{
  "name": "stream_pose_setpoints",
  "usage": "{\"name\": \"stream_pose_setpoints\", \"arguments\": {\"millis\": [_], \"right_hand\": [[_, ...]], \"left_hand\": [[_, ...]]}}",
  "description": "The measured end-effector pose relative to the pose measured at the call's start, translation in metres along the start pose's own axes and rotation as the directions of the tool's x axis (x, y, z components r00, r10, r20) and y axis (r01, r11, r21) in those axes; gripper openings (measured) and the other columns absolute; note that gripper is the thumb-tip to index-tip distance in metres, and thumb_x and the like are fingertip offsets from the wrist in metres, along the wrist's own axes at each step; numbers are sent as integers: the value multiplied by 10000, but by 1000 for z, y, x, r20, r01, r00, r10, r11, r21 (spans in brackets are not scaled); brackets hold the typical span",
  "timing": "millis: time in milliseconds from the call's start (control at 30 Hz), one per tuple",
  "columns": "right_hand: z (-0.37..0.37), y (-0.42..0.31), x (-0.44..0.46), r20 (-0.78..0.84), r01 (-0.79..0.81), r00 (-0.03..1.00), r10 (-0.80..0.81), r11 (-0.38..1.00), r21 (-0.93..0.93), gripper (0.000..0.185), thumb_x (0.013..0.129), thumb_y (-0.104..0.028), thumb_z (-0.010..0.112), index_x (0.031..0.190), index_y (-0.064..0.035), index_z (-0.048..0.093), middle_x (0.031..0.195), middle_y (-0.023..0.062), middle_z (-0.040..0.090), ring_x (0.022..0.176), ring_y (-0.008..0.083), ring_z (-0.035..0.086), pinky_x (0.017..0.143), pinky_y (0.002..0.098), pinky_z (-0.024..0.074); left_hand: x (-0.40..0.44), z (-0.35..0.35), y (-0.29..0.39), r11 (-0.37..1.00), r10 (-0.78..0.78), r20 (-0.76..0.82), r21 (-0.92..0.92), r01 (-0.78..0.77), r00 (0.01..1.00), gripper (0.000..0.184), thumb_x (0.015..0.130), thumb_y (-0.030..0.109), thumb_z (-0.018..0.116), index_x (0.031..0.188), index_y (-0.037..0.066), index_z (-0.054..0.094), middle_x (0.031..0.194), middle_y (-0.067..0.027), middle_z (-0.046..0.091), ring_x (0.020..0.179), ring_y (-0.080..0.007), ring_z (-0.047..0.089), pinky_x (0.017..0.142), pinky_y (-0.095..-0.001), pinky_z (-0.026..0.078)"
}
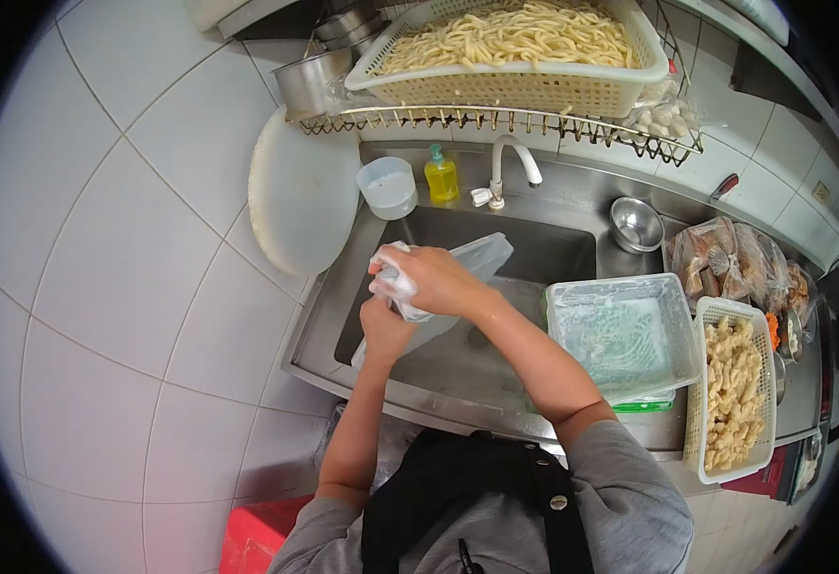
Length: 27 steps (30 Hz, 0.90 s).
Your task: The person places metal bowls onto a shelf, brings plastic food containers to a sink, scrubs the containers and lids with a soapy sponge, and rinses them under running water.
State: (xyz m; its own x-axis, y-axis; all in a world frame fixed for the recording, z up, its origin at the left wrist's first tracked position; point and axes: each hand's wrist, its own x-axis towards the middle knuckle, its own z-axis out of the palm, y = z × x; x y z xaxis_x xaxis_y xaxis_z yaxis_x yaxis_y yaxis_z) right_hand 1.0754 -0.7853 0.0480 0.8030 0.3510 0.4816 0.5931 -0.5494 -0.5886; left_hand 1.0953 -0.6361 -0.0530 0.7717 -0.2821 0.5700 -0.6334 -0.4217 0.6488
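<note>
Over the left part of the steel sink, my right hand is closed on a white, soapy-looking cloth. My left hand is just below it, closed at the edge of a translucent plastic container, which stands tilted in the basin. The container's long side runs from under my hands up to the right. My left fingers are partly hidden, and part of the container lies behind my right hand and forearm.
A foamy translucent tray rests on the sink's right side, beside a basket of pale food pieces. Behind are a faucet, yellow soap bottle, plastic tub and metal bowls. A rack holds a noodle basket above.
</note>
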Motion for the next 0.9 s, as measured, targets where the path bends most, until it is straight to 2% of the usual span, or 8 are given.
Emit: {"name": "stream_pose_setpoints", "arguments": {"millis": [100, 167, 267, 433, 600, 733, 767, 900], "right_hand": [[-9, 25, 1, 49, 74, 996, -77, 995, 71, 303, 880, -373, 597, 968, -83, 616, 882, 121, 656, 763, 348, 627, 695, 415, 488], [-28, 49, 6, 109, -88, 990, 89, 996, -13, 443, 875, -533, 546, 897, -106, 665, 817, 137, 661, 750, 324, 636, 680, 416, 479], [-61, 84, 2, 125, -379, 922, 366, 920, 101, 512, 829, -590, 589, 829, -85, 676, 708, 79, 642, 652, 211, 603, 650, 353, 476], [-71, 78, 3, -24, -359, 931, 364, 906, -225, 533, 865, -591, 509, 852, -88, 683, 760, 149, 662, 721, 325, 642, 683, 413, 492], [-14, 6, 7, -57, -169, 985, 161, 965, -200, 502, 891, -564, 481, 882, -107, 688, 816, 145, 668, 783, 353, 630, 718, 429, 487], [-70, 84, 4, -109, -367, 924, 366, 930, 14, 532, 806, -583, 616, 869, -59, 685, 744, 113, 659, 688, 238, 633, 650, 355, 482], [-78, 105, 1, 36, -476, 864, 502, 792, 383, 517, 801, -526, 663, 864, -12, 675, 724, 66, 646, 689, 190, 605, 671, 331, 477], [-75, 91, -12, -166, -395, 837, 522, 785, 477, 520, 800, -506, 673, 853, 11, 666, 721, 65, 635, 732, 159, 587, 711, 313, 468]], "left_hand": [[-9, -15, 26, 974, -216, 1, -71, 216, 976, 447, 614, 262, 861, 873, 2, 606, 678, -38, 610, 631, -81, 571, 562, -260, 442], [-11, -24, 32, 892, -260, -169, -419, 170, 951, 427, 629, 152, 859, 941, -13, 619, 797, -36, 641, 718, -98, 591, 645, -257, 478], [-15, -51, 28, 880, -292, -226, -443, 169, 929, 410, 641, 79, 849, 963, -31, 621, 880, -41, 642, 784, -118, 601, 720, -258, 491], [-15, -57, 20, 794, -314, -260, -599, 103, 913, 430, 625, 87, 861, 960, -32, 618, 890, -54, 644, 803, -129, 604, 744, -276, 494], [-11, -39, 32, 855, -236, -170, -505, 121, 957, 434, 627, 82, 858, 966, -37, 614, 917, -68, 651, 839, -135, 609, 773, -278, 490], [-24, -67, 8, 816, -321, -316, -570, 91, 893, 476, 624, 55, 847, 1019, -43, 600, 944, -80, 653, 860, -162, 624, 788, -290, 489], [-29, -70, -2, 768, -348, -321, -636, 72, 881, 505, 611, 44, 846, 1040, -43, 594, 962, -83, 653, 871, -176, 629, 800, -299, 487], [-47, -66, -39, 678, -423, -277, -729, 99, 863, 520, 621, 57, 838, 1073, -30, 598, 971, -86, 654, 864, -160, 622, 789, -283, 479]]}}
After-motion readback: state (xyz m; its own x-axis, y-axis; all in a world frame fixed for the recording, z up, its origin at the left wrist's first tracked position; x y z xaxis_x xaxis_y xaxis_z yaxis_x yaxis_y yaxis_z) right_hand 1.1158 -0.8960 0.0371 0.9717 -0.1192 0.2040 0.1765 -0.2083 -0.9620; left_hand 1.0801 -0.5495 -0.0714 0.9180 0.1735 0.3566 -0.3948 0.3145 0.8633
